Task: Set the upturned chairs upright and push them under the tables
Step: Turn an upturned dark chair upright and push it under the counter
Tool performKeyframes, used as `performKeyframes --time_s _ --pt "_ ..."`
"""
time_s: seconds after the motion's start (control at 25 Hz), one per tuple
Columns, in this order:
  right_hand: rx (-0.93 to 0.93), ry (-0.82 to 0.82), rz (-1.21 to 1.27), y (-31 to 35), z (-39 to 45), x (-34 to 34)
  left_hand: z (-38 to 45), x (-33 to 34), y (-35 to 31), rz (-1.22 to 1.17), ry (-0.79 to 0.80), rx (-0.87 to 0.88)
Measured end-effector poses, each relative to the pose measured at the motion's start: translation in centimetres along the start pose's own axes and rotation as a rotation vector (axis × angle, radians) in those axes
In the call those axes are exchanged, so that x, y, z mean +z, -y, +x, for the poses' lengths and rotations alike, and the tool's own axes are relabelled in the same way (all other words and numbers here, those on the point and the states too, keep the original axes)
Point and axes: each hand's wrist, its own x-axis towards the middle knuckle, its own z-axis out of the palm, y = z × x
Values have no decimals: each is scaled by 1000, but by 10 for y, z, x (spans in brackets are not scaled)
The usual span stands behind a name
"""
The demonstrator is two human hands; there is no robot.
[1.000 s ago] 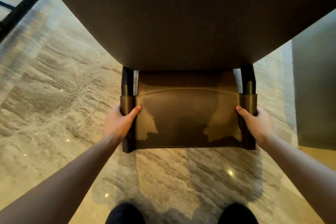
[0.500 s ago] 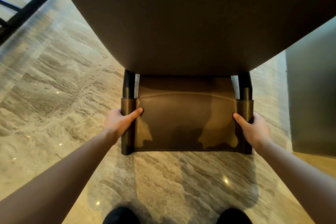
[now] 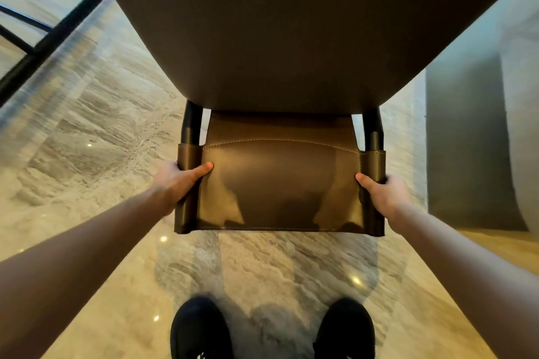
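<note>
The left hand (image 3: 175,181) grips the left post of the chair back (image 3: 277,183), thumb on the brown leather. The right hand (image 3: 382,195) grips the right post the same way. The chair stands upright, its seat tucked under the table (image 3: 291,23) at 12 o'clock. Two black shoes (image 3: 201,329) stand at 6 o'clock on the shiny stone floor (image 3: 87,131).

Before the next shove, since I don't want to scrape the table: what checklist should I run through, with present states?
1. Left hand grips the chair backrest on its left post: ok.
2. Right hand grips the right post: ok.
3. Chair upright, seat under the table top: ok.
4. Chair legs free of the table base: cannot tell, hidden.
5. Shoes clear of the backrest: ok.
6. Floor ahead beneath the table clear: cannot tell.
</note>
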Motion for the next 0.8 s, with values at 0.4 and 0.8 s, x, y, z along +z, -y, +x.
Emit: performKeyframes --time_s 0.4,0.8 --pt "46 45 -33 118 -155 -118 -155 -97 -127 -1 -30 -38" --pt "147 100 -137 248 -283 -208 -284 -192 -251 46 -43 -79"
